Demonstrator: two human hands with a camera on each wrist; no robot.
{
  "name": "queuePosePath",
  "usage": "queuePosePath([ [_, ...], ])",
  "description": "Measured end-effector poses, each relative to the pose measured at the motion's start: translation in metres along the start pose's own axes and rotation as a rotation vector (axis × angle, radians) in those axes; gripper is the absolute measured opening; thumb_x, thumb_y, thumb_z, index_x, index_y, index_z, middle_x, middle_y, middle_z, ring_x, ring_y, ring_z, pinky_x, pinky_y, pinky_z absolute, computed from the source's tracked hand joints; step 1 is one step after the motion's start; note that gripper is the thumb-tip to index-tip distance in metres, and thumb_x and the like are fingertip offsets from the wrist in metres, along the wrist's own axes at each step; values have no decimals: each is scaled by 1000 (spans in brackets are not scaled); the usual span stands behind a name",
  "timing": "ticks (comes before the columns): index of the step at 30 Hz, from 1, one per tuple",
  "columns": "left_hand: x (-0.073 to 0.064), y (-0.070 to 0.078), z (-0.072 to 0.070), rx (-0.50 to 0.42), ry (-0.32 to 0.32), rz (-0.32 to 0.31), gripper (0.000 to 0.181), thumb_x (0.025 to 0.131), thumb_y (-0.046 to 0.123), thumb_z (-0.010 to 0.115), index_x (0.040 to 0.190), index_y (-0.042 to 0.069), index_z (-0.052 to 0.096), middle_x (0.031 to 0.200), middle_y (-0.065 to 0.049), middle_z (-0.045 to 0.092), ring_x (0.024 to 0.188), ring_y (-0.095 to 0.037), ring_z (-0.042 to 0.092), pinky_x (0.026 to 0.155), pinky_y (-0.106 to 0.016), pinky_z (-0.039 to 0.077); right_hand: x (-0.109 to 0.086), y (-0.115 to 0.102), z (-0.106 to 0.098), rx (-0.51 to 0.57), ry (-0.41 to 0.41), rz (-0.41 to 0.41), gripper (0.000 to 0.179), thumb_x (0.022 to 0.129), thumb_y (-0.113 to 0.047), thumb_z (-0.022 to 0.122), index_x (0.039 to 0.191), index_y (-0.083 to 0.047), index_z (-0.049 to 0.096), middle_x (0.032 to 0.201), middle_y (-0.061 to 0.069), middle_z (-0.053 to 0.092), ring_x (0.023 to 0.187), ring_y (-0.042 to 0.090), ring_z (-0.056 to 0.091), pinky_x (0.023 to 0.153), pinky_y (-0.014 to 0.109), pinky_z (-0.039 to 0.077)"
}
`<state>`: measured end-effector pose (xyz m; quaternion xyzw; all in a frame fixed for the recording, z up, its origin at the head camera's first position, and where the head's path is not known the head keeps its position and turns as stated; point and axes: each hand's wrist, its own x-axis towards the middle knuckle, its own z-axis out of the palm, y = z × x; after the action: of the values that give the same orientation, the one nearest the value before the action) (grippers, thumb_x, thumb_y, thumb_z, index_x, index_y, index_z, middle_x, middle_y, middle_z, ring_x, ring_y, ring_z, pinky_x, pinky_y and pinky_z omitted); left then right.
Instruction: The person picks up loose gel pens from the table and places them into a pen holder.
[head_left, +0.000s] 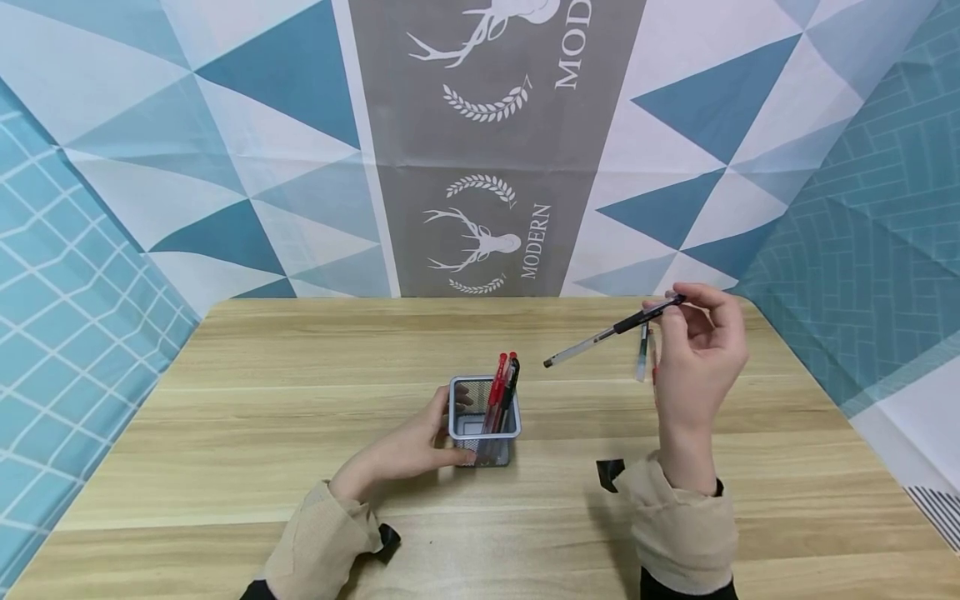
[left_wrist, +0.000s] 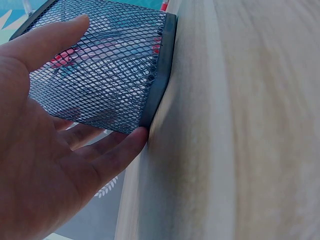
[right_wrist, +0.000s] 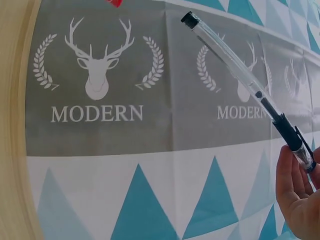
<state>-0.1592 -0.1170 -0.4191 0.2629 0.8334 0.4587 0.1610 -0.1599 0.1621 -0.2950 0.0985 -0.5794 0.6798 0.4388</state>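
Near the middle of the table, my left hand (head_left: 408,450) grips a square mesh pen holder (head_left: 467,436) from its left side. In the left wrist view the thumb lies along one mesh wall (left_wrist: 115,70) and the other fingers reach round the far side. Red pens (head_left: 496,390) and a black pen (head_left: 511,385) stand in the holder, leaning to its right. To the right and higher up, my right hand (head_left: 699,358) pinches a clear-barrelled black gel pen (head_left: 633,321) near one end. It slants, its other end pointing down-left toward the holder.
On the wooden table (head_left: 300,358), a dark-topped pen (head_left: 642,358) and a partly hidden red one (head_left: 655,371) lie behind my right hand. A patterned cloth (head_left: 480,142) hangs along the table's back edge.
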Motion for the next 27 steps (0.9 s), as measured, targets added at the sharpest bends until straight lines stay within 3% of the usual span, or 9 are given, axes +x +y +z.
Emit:
queuePosePath([
  [9,0,0,0,11,-1,0,86,76,29,71,138,17,13,117,-12,52,106,-20,53,98,-42,38,-8,-6,11,71,-99,22,19,82,13,47,96,7,59,90,12,54,74,19,64,75,25,53],
  [14,0,1,-1,2,-2,0,86,76,29,71,139,18,13,119,-13,51,108,-23,52,98,-44,38,-15,-7,17,-46,-230,33,17,83,8,49,98,9,58,90,16,56,77,15,66,75,23,53],
  [20,0,2,-1,-19,-7,9,84,76,27,71,137,18,14,121,-13,51,110,-25,52,99,-44,37,-25,-3,26,-173,-443,3,19,84,7,50,101,5,58,95,7,59,81,11,65,72,21,52],
  [23,0,1,-1,-26,-9,11,83,76,26,72,137,18,15,121,-13,51,110,-24,52,99,-44,37,-29,-2,30,-225,-542,-16,20,83,7,51,101,2,59,95,9,60,82,11,63,74,22,52],
  [27,1,1,-1,-22,-6,8,84,76,26,72,137,19,15,119,-12,52,107,-23,53,96,-42,39,-34,0,33,-309,-610,-5,21,82,5,53,100,-3,60,95,6,60,81,10,61,72,20,50],
])
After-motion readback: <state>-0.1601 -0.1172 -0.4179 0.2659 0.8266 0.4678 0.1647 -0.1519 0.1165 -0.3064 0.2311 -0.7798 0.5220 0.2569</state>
